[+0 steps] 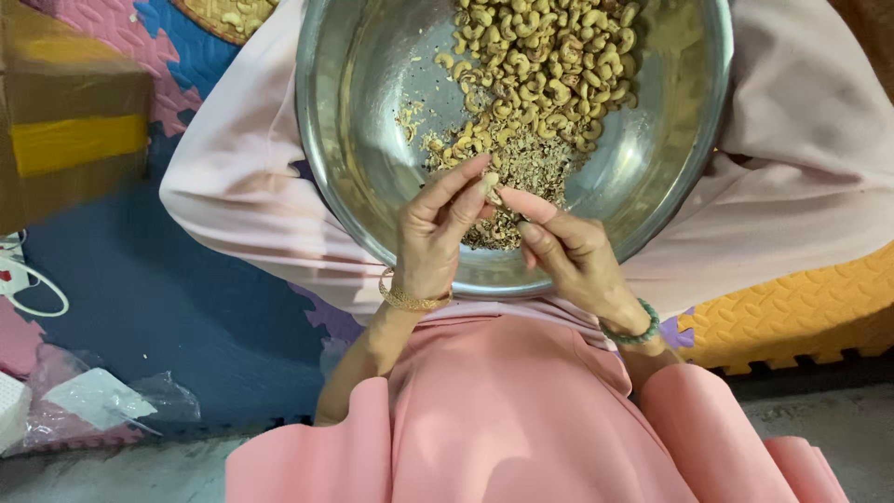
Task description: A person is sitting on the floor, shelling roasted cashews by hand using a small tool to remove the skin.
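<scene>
Steel bowl [372,112] of cashews [549,56]; left hand [438,233] and right hand [568,251] pinch one cashew kernel [490,184] together.

A brown cardboard box [65,112] with a yellow tape band fills the upper left of the frame. Beneath it spreads interlocking foam floor matting: a dark blue foam mat [158,298] across the left centre, pink foam tiles [102,28] at the top left, and a yellow foam tile [801,307] at the right edge. A white cord [33,284] loops at the far left. Crumpled clear plastic bags [102,401] lie at the lower left, and a woven basket [228,14] edge shows at the top.
</scene>
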